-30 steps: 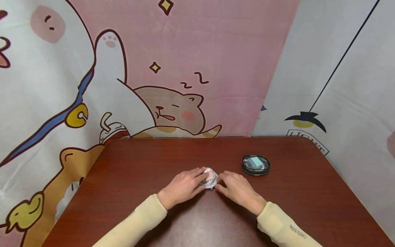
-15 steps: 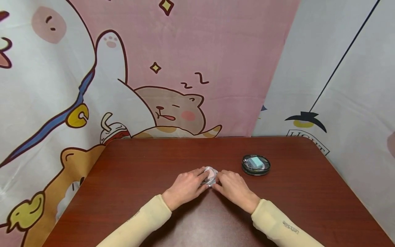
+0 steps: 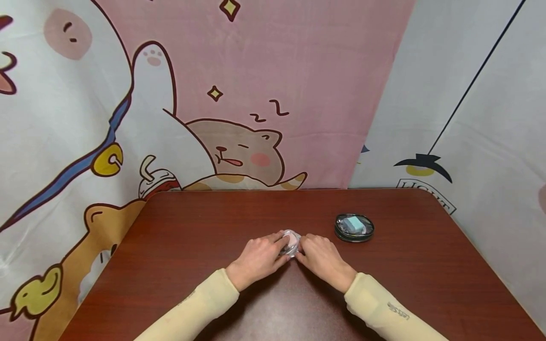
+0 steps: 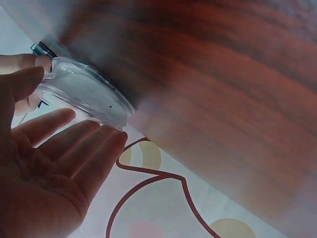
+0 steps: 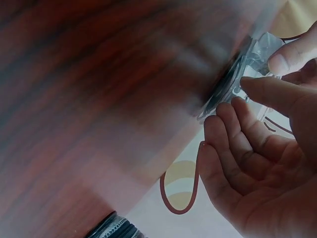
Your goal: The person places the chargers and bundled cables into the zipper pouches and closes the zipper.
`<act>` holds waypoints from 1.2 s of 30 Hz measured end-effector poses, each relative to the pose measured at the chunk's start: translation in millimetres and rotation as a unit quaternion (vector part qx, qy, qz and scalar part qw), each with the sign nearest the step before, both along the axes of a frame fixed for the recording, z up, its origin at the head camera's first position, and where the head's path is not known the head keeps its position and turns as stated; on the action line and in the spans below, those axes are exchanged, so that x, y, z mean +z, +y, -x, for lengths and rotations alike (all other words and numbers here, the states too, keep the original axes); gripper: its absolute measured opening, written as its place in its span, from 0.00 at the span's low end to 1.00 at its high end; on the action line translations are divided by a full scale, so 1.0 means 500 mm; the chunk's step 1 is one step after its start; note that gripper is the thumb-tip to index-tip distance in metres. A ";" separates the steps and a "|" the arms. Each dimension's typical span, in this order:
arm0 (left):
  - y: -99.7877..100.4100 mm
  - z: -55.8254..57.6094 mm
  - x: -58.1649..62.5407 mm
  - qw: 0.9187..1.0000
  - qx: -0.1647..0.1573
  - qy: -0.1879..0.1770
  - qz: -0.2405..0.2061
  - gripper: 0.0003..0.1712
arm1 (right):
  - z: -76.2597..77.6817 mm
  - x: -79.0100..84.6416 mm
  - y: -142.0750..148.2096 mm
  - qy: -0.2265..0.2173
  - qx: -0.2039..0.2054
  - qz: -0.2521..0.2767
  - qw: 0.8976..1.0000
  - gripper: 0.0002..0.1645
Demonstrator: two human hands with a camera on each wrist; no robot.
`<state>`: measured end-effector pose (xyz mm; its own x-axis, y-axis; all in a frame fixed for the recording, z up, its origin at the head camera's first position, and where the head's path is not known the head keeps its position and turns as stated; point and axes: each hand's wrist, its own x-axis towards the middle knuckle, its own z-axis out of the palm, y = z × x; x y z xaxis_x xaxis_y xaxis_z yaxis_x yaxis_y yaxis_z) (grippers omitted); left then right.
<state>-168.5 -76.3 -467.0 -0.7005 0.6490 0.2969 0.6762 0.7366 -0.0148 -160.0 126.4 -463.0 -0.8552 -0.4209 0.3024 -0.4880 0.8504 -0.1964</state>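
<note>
A small round clear plastic pouch [image 3: 292, 242] with something pale pink inside lies between both hands near the middle of the table. My left hand [image 3: 259, 259] holds its left side, the thumb at the near edge and the fingers along the far side. At the right edge, my right hand [image 3: 322, 258] pinches the pouch with thumb and forefinger; its other fingers are bent loosely. The left wrist view shows the pouch [image 4: 89, 91] side-on, clear walled, above the fingers. Its near rim [image 5: 247, 79] is partly covered by the right hand in the right wrist view.
An oval clear pouch with black trim [image 3: 354, 228] stands on the table to the right, a pale blue item inside. The brown wooden table [image 3: 204, 218] ends at a wall cloth [image 3: 324, 94] with cartoon animals.
Both hands and the pouch have shifted slightly away from me, and the right hand has drawn in closer to the pouch's edge. The oval pouch has stayed in place.
</note>
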 end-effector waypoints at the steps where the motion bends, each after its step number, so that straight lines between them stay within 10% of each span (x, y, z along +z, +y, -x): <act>1: 0.000 0.000 0.000 1.000 0.000 0.001 0.000 0.27 | 0.000 0.001 0.000 -0.004 0.000 0.001 1.000 0.18; 36: -0.025 -0.010 0.012 0.997 -0.075 -0.033 0.006 0.23 | -0.002 0.016 0.035 -0.058 -0.007 0.017 0.998 0.14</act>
<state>-163.3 -88.9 -460.9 -0.6130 0.7511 0.2451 0.7786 0.6270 0.0258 -158.9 143.7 -455.0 -0.8910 -0.3998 0.2151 -0.4484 0.8492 -0.2788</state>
